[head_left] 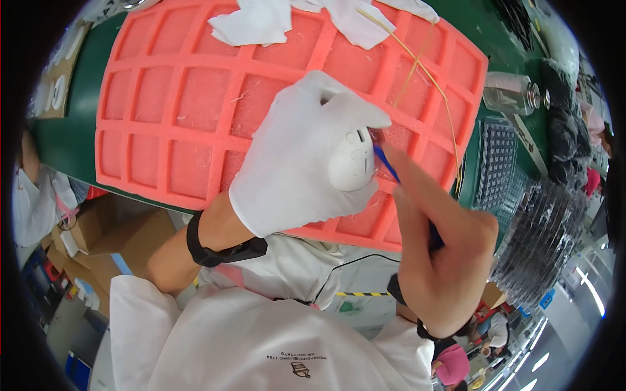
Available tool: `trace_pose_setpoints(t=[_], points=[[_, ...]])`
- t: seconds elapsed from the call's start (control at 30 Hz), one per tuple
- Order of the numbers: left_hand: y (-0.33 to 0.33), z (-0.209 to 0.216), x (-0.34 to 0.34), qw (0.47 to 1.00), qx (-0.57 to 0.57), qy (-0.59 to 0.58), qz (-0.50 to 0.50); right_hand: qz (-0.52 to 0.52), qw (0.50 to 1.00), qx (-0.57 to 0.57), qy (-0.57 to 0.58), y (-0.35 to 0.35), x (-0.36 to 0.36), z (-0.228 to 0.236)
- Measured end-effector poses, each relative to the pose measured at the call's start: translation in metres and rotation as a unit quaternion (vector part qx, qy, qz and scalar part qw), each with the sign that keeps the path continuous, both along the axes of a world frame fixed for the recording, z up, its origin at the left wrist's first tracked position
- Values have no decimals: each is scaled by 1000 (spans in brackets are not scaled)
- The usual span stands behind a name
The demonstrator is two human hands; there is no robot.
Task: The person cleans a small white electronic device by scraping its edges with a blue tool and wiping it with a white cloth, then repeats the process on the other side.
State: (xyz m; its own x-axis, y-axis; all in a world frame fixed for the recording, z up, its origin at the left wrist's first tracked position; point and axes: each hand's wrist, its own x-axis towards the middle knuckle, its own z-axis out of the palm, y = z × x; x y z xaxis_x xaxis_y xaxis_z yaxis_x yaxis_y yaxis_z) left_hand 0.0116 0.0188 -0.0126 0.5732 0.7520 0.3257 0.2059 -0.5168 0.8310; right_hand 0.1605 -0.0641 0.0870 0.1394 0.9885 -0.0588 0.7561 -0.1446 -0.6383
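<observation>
Fingers of the left hand [297,153], in a white fabric glove, close around a rounded white plastic device [351,171]; the palm side of the grip and much of the device are hidden. The bare, slightly blurred right hand [445,238] pinches a slim blue tool [387,163] between thumb and forefinger. Its tip reaches the device's right edge, though contact is hard to make out, and the hand covers most of the shaft. Under the gloved fingers lies a pinkish-red gridded foam tray [203,98]. Beyond them, crumpled white cloths [254,25] are cut off above.
</observation>
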Motion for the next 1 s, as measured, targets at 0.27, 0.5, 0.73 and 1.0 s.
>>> trace_pose_setpoints(t=[0.27, 0.5, 0.73, 1.0], points=[[-3, 2, 5, 999, -33, 3, 22, 15, 1000, 22, -12, 8, 4, 4], [-4, 7, 3, 998, -43, 5, 33, 50, 998, -40, -29, -3, 9, 15], [-6, 5, 3, 998, -47, 2, 30, 30, 999, -15, 14, -5, 11, 8], [-4, 4, 7, 999, -21, -5, 23, 34, 999, -9, 6, 3, 11, 14]])
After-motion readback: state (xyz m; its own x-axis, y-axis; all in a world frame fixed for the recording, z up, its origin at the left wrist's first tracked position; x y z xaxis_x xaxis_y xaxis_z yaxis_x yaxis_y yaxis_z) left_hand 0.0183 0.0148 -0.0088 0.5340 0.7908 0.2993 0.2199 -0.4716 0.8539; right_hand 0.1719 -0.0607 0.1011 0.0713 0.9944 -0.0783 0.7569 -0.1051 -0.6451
